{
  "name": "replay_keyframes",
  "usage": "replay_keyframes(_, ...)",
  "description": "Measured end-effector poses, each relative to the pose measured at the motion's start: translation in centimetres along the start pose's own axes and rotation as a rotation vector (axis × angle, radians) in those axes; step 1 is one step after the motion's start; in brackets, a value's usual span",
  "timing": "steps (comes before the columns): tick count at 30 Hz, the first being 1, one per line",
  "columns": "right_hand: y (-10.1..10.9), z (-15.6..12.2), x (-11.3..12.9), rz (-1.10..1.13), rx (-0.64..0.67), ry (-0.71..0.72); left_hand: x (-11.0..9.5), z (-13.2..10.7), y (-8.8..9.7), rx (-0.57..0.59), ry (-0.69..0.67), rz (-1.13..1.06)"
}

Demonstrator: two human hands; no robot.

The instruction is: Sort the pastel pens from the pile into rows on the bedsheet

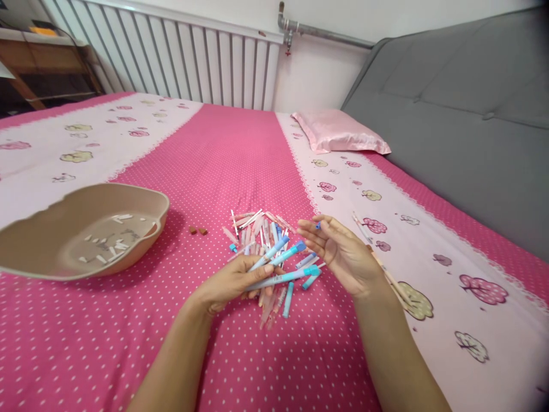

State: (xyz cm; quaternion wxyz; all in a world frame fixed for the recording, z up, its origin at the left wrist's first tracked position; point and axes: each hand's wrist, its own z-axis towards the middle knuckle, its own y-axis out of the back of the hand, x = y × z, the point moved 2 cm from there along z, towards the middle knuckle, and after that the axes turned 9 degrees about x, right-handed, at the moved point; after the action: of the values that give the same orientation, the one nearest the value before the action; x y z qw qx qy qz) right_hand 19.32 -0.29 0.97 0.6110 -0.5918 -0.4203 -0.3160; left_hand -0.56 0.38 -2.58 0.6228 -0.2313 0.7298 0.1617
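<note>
My left hand [229, 280] is closed round a small bunch of blue-capped pens [281, 264] that fan out to the right. My right hand [338, 249] hovers palm-up beside them, thumb and fingers pinching a tiny blue pen cap [318, 225]. Both hands are just above a loose pile of pens [261, 232], pink, white and blue, lying on the pink dotted bedsheet [231, 166]. A few blue pens and caps [288, 298] lie on the sheet under the hands.
A beige plastic basin [64, 209] with several small white pieces in it sits at the left. Two small brown bits [198, 230] lie between basin and pile. A pink pillow [338, 131], grey headboard [463, 114] and white radiator [193, 57] stand farther back.
</note>
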Motion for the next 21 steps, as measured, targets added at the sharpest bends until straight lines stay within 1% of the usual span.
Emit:
replay_keyframes(3,-0.36,-0.24,0.03,-0.074,0.012,0.004,0.19,-0.01,0.08,0.012,-0.007,0.001)
replay_keyframes(6,-0.7,-0.5,0.05,-0.141,0.028,-0.018,0.26,-0.04,0.07,0.048,-0.015,-0.004)
replay_keyframes(9,-0.83,-0.61,-0.03,-0.17,0.057,-0.049,0.2,-0.09,0.02,0.077,-0.009,-0.001)
replay_keyframes(13,-0.87,-0.58,-0.21,-0.211,0.098,-0.05,0.17,-0.2,-0.03,0.085,0.009,0.004)
replay_keyframes(17,-0.96,-0.66,-0.11,-0.18,0.088,-0.049,0.0,-0.23,-0.13,0.118,0.008,0.016)
replay_keyframes(21,-1.01,-0.82,0.14,-0.148,0.112,-0.062,-0.22,-0.27,-0.2,0.14,0.011,0.026)
